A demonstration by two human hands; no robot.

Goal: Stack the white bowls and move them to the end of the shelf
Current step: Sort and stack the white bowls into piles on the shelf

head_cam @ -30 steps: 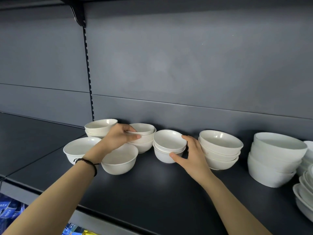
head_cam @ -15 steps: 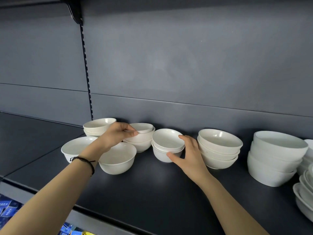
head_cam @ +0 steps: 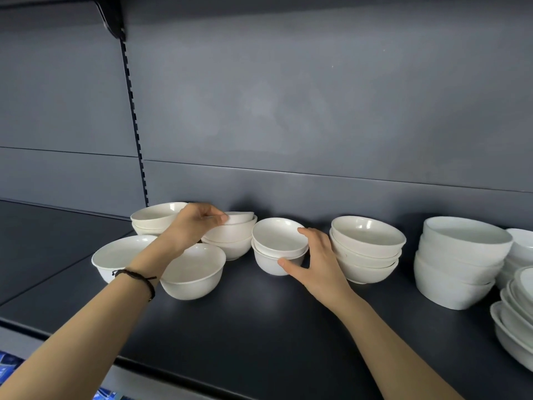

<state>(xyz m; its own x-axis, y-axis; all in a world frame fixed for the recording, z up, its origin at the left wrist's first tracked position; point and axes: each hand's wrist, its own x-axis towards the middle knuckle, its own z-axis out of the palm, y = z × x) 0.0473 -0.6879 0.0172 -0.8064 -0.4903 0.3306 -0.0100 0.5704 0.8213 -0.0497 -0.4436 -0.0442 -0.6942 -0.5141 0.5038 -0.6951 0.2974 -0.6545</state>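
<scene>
White bowls stand on a dark shelf (head_cam: pixel 259 336). My left hand (head_cam: pixel 191 226) pinches the rim of the top bowl (head_cam: pixel 240 218) of a back stack of three (head_cam: pixel 230 241), and that bowl sits tilted. My right hand (head_cam: pixel 314 261) grips the right side of a stack of two small bowls (head_cam: pixel 277 249), thumb on the lower bowl and fingers at the upper rim. Two single bowls (head_cam: pixel 193 272) (head_cam: pixel 118 255) sit in front at the left. Another stack (head_cam: pixel 155 217) stands at the back left, partly hidden by my left hand.
A stack of three wider bowls (head_cam: pixel 366 252) stands just right of my right hand. Larger bowls (head_cam: pixel 458 261) and plates (head_cam: pixel 516 313) fill the right end. The shelf continues to the left past an upright slotted rail (head_cam: pixel 135 131). Blue packages (head_cam: pixel 8 368) show below.
My left hand has shifted its hold on the top bowl of the back stack and tipped it up. My right hand has stayed on the small stack.
</scene>
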